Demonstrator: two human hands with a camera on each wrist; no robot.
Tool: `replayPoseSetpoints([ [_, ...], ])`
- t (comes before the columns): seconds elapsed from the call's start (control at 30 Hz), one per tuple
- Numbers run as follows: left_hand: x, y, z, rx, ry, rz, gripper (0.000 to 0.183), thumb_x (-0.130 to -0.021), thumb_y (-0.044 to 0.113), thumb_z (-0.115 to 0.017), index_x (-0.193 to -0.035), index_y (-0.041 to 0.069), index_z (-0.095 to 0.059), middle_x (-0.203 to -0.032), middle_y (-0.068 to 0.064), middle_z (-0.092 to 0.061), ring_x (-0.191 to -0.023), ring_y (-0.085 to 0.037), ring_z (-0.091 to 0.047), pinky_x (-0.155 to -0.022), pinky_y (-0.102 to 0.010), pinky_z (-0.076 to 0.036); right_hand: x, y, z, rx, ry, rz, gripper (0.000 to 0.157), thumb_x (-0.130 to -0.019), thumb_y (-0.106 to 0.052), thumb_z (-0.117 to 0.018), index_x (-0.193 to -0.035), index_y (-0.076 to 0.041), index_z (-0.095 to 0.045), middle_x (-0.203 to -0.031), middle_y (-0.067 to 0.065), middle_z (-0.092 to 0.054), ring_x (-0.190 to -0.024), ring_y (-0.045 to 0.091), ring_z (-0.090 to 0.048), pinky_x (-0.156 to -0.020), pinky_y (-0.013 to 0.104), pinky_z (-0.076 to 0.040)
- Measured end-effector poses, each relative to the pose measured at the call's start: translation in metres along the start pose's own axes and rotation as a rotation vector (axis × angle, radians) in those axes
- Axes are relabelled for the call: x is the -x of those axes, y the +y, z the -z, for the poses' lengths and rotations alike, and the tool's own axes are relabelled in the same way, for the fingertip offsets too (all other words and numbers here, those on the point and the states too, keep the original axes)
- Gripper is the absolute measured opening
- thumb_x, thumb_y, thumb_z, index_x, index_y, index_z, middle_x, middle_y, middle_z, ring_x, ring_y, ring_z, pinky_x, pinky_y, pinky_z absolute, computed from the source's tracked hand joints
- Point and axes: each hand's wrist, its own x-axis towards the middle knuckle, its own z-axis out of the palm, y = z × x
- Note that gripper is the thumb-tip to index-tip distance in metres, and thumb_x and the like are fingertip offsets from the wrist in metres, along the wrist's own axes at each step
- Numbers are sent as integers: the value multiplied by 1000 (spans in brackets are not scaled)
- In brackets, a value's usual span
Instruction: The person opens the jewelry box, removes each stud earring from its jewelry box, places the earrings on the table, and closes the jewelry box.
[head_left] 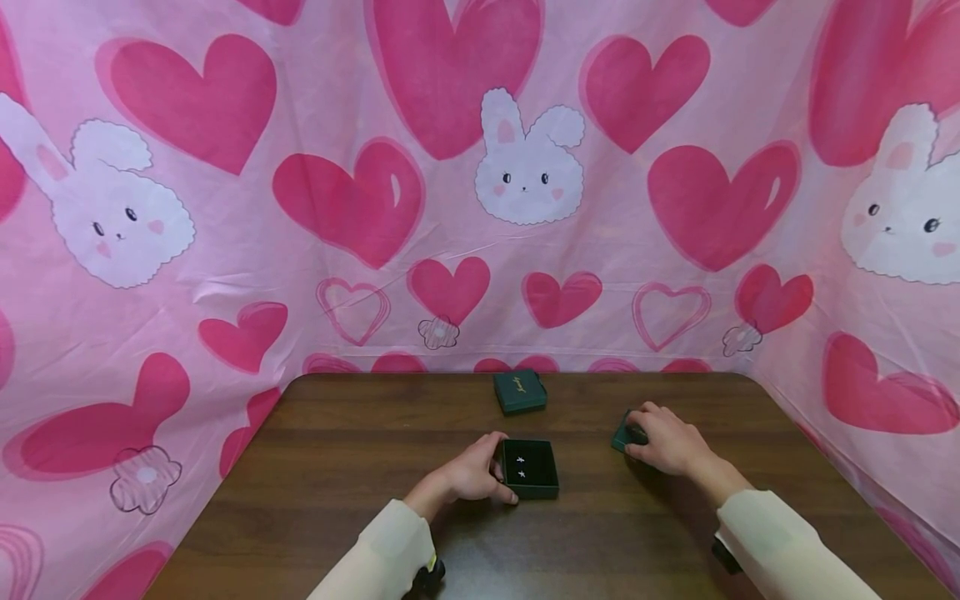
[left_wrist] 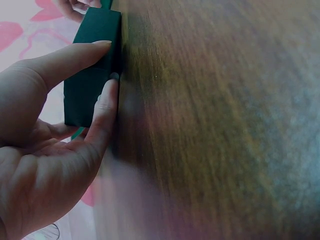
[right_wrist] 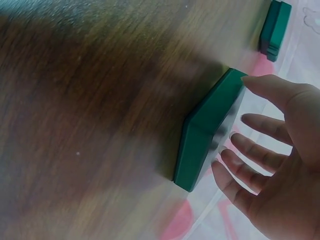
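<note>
My left hand (head_left: 474, 475) grips the left side of an open, dark green jewelry box (head_left: 542, 492). On its black pad (head_left: 536, 462) sit two small silvery star-shaped earrings (head_left: 521, 461). In the left wrist view, the thumb lies along the box's green side (left_wrist: 92, 30), with a finger low at its edge near the tabletop. My right hand (head_left: 667, 442) is over a green box lid (head_left: 620, 438) to the right. The right wrist view shows that lid (right_wrist: 210, 120) on the table, the thumb tip at its corner and the other fingers loosely extended beside it.
A smaller-looking green box (head_left: 520, 392) with gold script stands near the back edge of the brown wooden table (head_left: 337, 467). Pink cloth (head_left: 510, 250) with hearts and rabbits hangs behind the table and along both sides.
</note>
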Motion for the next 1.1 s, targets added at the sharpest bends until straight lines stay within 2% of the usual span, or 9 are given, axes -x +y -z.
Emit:
replayPoseSetpoints([
  [0.27, 0, 1, 0, 3, -1, 3, 78, -73, 4, -90, -137, 6, -47, -110, -9, -50, -92, -22, -52, -79, -34, -45, 0, -5, 1, -7, 18, 33, 50, -90, -32, -78, -129, -4, -64, -123, 16, -59, -106, 35, -59, -77, 65, -52],
  [0.63, -2, -1, 1, -12, -7, 3, 76, -75, 6, -89, -137, 8, -46, -112, -7, -50, -95, -22, -51, -82, -35, -45, -3, -11, 0, -45, 19, 44, 49, -89, -31, -78, -128, -4, -65, -122, 15, -59, -104, 33, -60, -76, 63, -53],
  [0.87, -2, 1, -1, 10, 3, -20, 77, -72, 0, -90, -135, 3, -47, -109, -10, -49, -91, -23, -52, -77, -33, -44, -3, -16, 1, -59, 12, 66, 47, -88, -29, -79, -125, -5, -66, -119, 13, -60, -102, 31, -61, -72, 58, -53],
  [1.1, 0, 2, -1, 24, 6, -22, 77, -72, 0, -90, -135, 3, -47, -108, -11, -49, -91, -25, -52, -77, -33, -44, -4, -20, 1, -59, 18, 76, 47, -87, -31, -80, -125, -6, -66, -119, 12, -60, -103, 32, -62, -76, 61, -53],
])
